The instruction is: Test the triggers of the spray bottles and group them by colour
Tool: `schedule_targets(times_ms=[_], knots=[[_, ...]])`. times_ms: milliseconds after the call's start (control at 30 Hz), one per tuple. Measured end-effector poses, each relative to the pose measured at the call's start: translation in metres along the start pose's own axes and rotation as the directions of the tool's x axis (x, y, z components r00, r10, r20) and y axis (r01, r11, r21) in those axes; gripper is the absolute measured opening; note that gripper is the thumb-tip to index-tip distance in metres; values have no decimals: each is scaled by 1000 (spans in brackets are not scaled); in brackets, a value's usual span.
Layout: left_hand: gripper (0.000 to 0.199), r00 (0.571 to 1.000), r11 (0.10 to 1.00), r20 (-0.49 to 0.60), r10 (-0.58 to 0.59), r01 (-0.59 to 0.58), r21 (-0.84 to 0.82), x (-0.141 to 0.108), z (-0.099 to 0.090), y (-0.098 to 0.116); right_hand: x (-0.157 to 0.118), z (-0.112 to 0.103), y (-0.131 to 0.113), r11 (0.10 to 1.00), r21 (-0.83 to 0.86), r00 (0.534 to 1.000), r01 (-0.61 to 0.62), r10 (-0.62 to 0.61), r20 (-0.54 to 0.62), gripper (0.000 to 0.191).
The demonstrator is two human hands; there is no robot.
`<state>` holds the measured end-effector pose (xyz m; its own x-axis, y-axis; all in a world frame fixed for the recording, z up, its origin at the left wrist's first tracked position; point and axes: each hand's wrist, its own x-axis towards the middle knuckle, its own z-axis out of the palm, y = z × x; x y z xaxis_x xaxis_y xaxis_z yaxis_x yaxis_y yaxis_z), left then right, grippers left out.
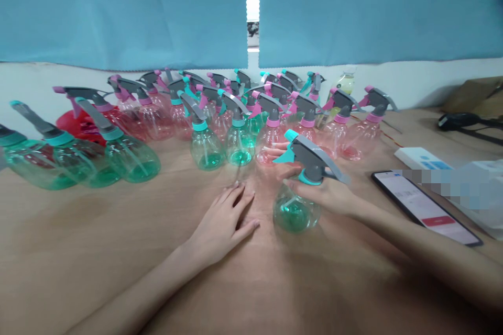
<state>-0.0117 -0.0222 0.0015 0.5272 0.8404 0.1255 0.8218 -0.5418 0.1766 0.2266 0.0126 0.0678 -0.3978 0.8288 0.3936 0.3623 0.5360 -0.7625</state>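
Head view shows the right hand (314, 188) closed around the neck of a clear green round plastic spray bottle (297, 209), at the middle of the wooden table (165, 282); the left hand (220, 222) lies flat nearby, empty, thumb apart from its fingers.

Before you, a wood-toned worktop (118, 272) meets a pale wall (416, 81). Two blue curtains (121, 10) (377, 10) hang above it, bright light showing through the narrow gap between them.
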Motion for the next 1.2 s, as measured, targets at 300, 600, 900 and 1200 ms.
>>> schedule_targets(times_ms=[300, 600, 900, 1200], knots=[[57, 1000, 1000, 9, 5, -5, 16, 0, -1, 1, -1, 1, -3, 997, 55, 999, -45, 45, 0, 17], [57, 1000, 1000, -6, 3, -3, 11, 0, 2, 0, 1, -1, -2, 999, 35, 1000, 8, -9, 12, 7], [57, 1000, 1000, 10, 3, -3, 11, 1, 1, 0, 2, 4, -3, 973, 228, 999, -14, 20, -25, 13], [58, 1000, 1000, -5, 5, -5, 6, 0, 1, -1, 0, 1, -5, 961, 275, 999, -26, 17, 35, 20]])
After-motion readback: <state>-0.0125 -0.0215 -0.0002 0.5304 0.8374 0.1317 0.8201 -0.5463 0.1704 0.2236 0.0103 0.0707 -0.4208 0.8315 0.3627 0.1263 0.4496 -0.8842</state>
